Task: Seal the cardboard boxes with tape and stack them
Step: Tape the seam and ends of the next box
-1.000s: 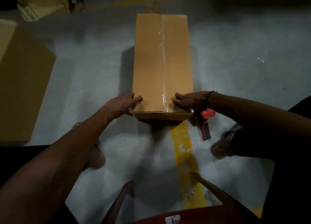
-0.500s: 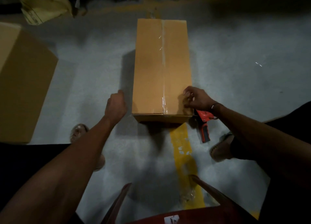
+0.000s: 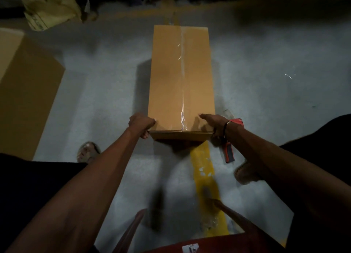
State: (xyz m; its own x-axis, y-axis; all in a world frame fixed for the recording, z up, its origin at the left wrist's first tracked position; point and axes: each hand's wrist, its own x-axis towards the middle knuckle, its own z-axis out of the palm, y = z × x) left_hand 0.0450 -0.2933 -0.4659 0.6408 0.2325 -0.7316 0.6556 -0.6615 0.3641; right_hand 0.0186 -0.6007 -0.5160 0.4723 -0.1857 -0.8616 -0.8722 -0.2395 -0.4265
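Nearest the camera, the rim of a dark red plastic chair (image 3: 190,243) fills the bottom edge, with a small white label on it. Just beyond it a worn yellow floor stripe (image 3: 204,169) runs forward over the grey concrete floor (image 3: 266,66) toward the box. Two sandalled feet rest on the floor, one on each side of the stripe.

Both bare forearms reach out to the near end of a long cardboard box (image 3: 167,77) that lies flat on the floor, straight ahead. The left hand (image 3: 141,123) grips the near left corner, its fingers curled down over the edge and side. The right hand (image 3: 214,123) clasps the near right corner, thumb lying on the top face and the other fingers wrapped down the side; a dark bracelet circles that wrist.

A strip of clear tape (image 3: 182,81) runs the length of the box's top seam and folds over the near edge. Just beside the right wrist, a red tape dispenser (image 3: 228,152) lies on the floor, partly hidden by the arm.

Well apart to the left stands a second, larger cardboard box (image 3: 28,93). Farthest back at upper left, a pale yellow printed bag (image 3: 49,5) lies in the shadows.
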